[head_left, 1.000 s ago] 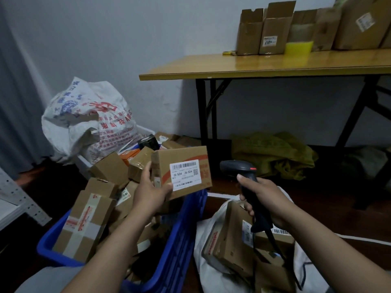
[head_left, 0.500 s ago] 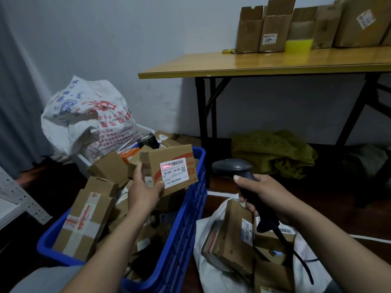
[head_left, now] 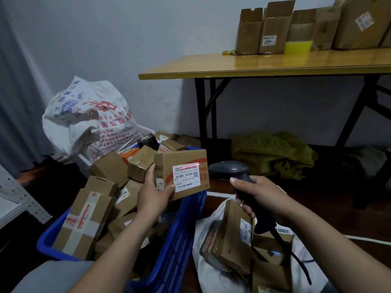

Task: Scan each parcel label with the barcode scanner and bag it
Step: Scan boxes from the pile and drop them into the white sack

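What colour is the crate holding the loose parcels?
Blue; the plastic crate shows best in the head view.

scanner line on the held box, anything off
The red laser line from the dark grey barcode scanner crosses only the right part of the top barcode on the white label of the brown cardboard box in the left hand; left bars look unlit.

Wooden table (head_left: 211, 65) by wall; green sack (head_left: 270, 153) beneath; curtain (head_left: 17, 81) left.
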